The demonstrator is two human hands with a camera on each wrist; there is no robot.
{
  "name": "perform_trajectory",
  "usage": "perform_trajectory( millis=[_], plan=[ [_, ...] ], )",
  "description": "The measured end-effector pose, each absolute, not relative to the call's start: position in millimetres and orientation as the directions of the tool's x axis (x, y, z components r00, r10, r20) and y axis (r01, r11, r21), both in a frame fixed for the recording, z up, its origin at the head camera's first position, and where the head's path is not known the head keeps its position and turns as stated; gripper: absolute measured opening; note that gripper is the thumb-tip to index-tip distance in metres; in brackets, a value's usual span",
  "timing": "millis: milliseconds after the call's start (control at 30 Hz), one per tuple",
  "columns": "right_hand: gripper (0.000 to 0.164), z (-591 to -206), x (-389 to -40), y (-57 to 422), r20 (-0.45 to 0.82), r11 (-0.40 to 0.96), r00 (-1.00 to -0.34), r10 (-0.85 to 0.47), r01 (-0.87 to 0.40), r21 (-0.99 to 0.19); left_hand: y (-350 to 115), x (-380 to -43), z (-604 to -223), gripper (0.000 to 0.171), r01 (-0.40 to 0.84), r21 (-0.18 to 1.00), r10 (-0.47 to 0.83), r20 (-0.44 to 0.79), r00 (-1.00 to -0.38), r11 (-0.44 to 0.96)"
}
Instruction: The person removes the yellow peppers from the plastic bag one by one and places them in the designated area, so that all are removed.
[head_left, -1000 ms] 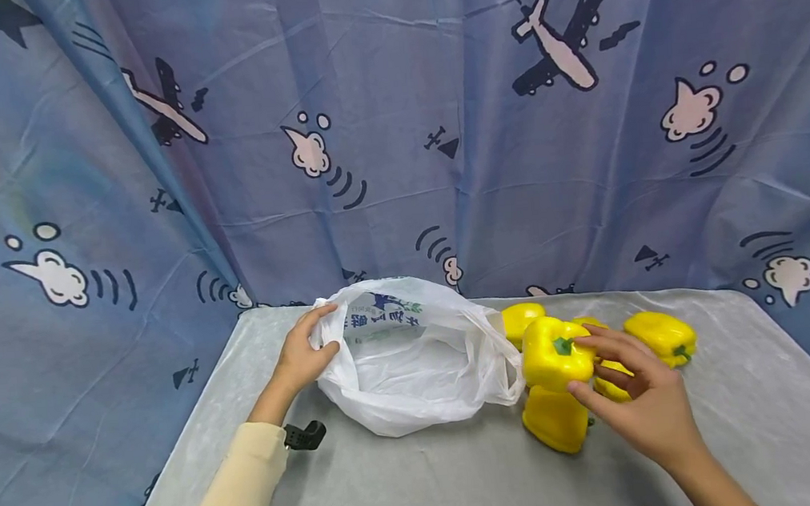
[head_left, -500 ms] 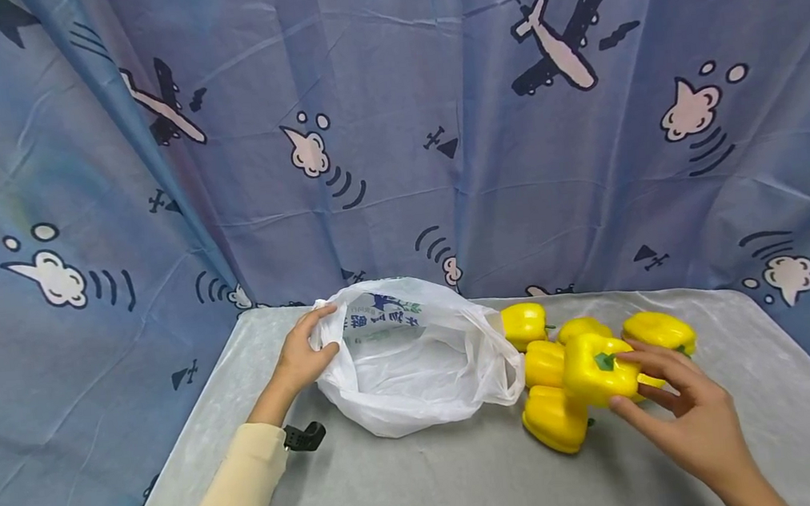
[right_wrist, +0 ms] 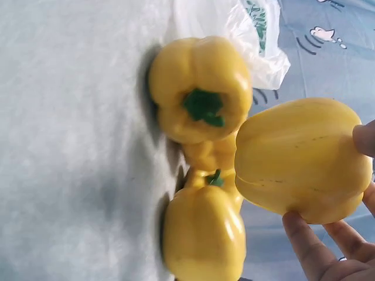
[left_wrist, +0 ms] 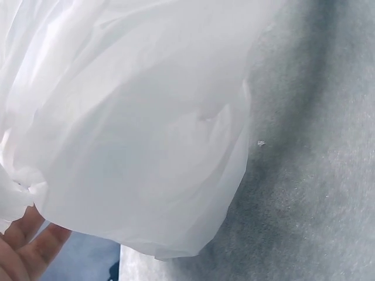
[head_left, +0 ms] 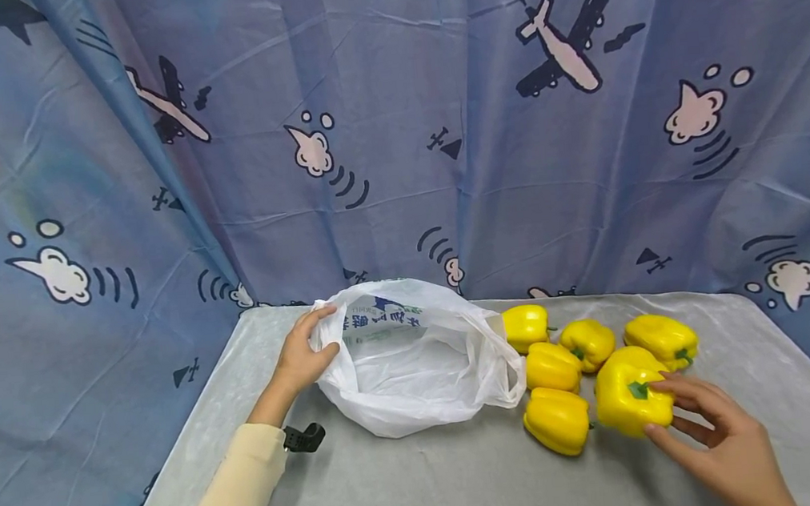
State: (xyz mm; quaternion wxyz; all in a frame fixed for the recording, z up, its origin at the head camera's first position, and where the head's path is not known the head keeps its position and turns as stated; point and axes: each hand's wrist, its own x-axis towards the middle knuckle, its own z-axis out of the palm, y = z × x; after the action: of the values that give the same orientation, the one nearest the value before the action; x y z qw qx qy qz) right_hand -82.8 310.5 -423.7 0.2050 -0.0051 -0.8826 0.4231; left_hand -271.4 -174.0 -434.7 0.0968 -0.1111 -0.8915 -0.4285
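With my right hand (head_left: 728, 442), fingers and thumb around its stem end, I hold a yellow bell pepper (head_left: 624, 406). In the right wrist view the held pepper (right_wrist: 302, 161) is lifted off the table, in front of other peppers. My left hand (head_left: 305, 354) pinches the left rim of a white plastic bag (head_left: 397, 414), which lies with its mouth spread wide. Only some fingertips (left_wrist: 44, 246) show beside the bag's side (left_wrist: 135, 152) in the left wrist view. No pepper shows in the visible inside of the bag.
Several yellow bell peppers lie right of the bag, among them a front pepper (head_left: 556, 423), a middle pepper (head_left: 552, 367) and a far-right pepper (head_left: 661, 337). A grey cloth covers the table (head_left: 426, 492). A blue patterned curtain (head_left: 379, 127) hangs behind.
My right hand has carried the pepper rightward and down, away from the bag, uncovering peppers behind it. The left hand keeps its place on the rim.
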Motion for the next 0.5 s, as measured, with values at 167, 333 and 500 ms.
perform_trajectory(
  millis=[167,333,500],
  plan=[
    [0.047,-432.7,-81.6,315.3,0.334,0.66,-0.924,0.184,-0.136,-0.739,-175.0,-271.5,-435.7,0.058,0.288,0.744,0.112,0.278,-0.954,0.603],
    [0.047,-443.6,-82.4,316.8,0.279,0.665,-0.942,0.186,-0.089,-0.742,-176.4,-272.9,-438.5,0.057,0.299,0.74,0.114,0.292,-0.95,0.603],
    [0.048,-453.5,-84.8,318.3,0.209,0.674,-0.961,0.179,-0.034,-0.738,-176.6,-272.6,-439.3,0.057,0.289,0.747,0.112,0.279,-0.954,0.599]
  ],
)
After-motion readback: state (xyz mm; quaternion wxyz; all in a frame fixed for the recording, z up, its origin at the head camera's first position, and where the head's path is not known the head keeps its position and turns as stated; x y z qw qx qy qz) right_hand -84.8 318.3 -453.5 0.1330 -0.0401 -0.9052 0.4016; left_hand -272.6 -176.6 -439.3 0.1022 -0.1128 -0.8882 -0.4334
